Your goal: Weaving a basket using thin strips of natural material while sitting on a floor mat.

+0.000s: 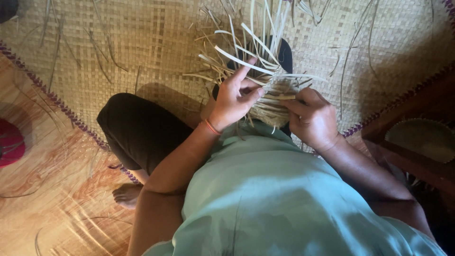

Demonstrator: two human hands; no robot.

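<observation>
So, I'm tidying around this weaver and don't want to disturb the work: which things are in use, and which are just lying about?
In use:
- left hand, pinching strips
- right hand, gripping the weave
- half-woven piece
- its loose strips

Lying about:
- stray strips on the woven mat
- red object at the left edge
- round woven piece, right

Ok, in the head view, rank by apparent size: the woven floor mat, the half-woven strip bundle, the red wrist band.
1. Woven floor mat, largest.
2. Half-woven strip bundle, in the grip of left hand and right hand.
3. Red wrist band, smallest.
</observation>
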